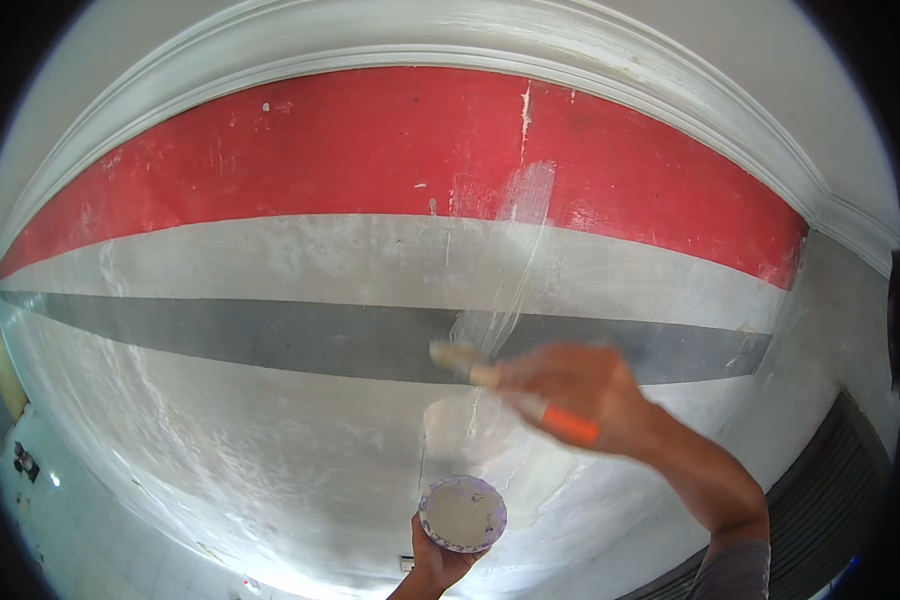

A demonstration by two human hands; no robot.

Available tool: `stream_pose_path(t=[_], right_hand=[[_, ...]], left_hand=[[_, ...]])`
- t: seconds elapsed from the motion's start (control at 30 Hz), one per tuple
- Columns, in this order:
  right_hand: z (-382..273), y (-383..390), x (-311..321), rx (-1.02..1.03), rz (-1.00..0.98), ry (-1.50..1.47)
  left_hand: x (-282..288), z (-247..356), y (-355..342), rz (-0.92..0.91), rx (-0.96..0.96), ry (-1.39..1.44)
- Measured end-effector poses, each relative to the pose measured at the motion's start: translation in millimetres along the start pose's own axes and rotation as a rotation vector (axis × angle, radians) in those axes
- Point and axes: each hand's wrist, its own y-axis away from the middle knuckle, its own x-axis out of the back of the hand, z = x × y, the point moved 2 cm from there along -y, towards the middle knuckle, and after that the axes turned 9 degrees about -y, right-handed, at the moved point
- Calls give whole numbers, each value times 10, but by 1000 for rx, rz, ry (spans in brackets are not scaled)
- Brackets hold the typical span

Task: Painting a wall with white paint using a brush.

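My right hand (590, 385), smeared by motion, is closed around a paintbrush (570, 424) with an orange handle end. Its pale bristles point left, over the dark grey band (350, 340) of the wall; whether they touch it I cannot tell. Lower down, my left hand (440, 562) grips a round tub (501, 525) from below, its rim smudged purple and white. Whitish paint (458, 515) shows inside. A wet-looking whitish streak (530, 200) runs from the red band (350, 140) down over the light grey band to the dark one.
White moulding (400, 58) edges the wall's top. A thin vertical crack (525, 110) marks the red paint. At the right stands a dark ribbed panel (830, 480), near my right elbow. Pale floor (90, 545) and a small dark object (26, 462) lie at lower left.
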Motion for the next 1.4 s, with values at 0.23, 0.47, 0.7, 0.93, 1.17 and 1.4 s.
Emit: stream_pose_path(t=[0.23,0.47,0.7,0.93,1.17,1.4], right_hand=[[180,-411,855,-127,456,270],[184,-269,218,182,175,674],[90,-259,281,71,114,166],[288,-466,782,-373,940,-278],[487,-626,827,-386,1013,-144],[305,-795,777,212,548,714]], left_hand=[[2,-29,4,-3,8,20],[2,1,27,13,-1,48],[42,-19,23,3,0,19],[33,-28,-7,13,15,43],[21,-36,17,20,31,40],[-25,-21,35,51,35,36]])
